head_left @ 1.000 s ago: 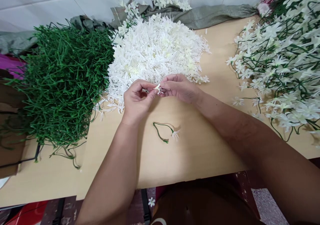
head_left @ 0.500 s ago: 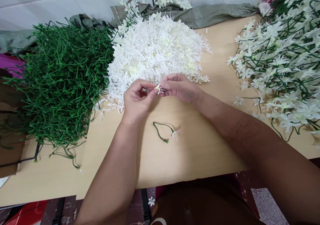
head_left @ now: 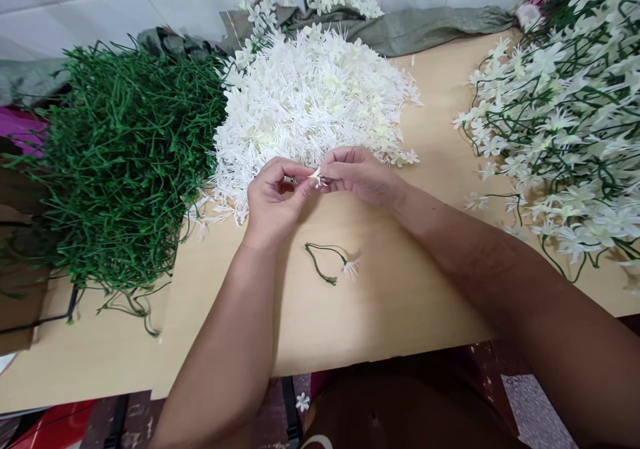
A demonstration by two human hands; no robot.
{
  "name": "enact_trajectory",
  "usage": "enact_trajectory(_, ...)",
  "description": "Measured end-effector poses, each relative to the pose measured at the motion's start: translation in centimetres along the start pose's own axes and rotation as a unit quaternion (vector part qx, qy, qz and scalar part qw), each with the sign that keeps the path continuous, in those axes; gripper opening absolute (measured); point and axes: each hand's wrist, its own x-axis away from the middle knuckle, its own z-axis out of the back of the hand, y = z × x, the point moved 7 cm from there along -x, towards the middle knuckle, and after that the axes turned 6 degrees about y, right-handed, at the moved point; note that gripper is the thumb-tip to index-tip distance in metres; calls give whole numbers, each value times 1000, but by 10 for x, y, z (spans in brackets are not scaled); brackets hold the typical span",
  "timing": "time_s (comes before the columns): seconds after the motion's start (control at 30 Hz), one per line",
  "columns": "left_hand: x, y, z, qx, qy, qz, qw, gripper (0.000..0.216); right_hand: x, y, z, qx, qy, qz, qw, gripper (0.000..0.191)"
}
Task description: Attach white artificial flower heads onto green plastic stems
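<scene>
Between my two hands is a small white artificial flower point(head_left: 317, 175), partly covered by the fingers. My left hand point(head_left: 277, 192) pinches it from the left with thumb and forefinger. From the right, the fingertips of my right hand point(head_left: 357, 174) close on it as well. Both hands are at the near edge of a heap of white flower pieces point(head_left: 310, 96). Closer to me, a bent green stem point(head_left: 317, 262) lies on the table with a white stamen tuft point(head_left: 351, 269) at one end.
A large pile of green stems point(head_left: 130, 162) lies on the left. Stemmed white flowers point(head_left: 565, 142) are heaped at the right of the wooden table point(head_left: 400, 302). Grey-green cloth point(head_left: 430, 29) runs along the tiled wall. One loose flower point(head_left: 303, 402) is below the table edge.
</scene>
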Motion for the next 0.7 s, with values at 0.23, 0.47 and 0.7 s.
enact_trajectory(0.23,1,4,-2,-98,-10,-27,995,10,0,0,1,100,118,-24,988,23)
enact_trajectory(0.47,3,18,-3,-147,4,-93,985,17,5,-6,-3,154,158,-33,975,24)
enact_trajectory(0.7,2,19,-2,-135,15,-84,987,18,3,-3,-1,167,145,-25,975,22)
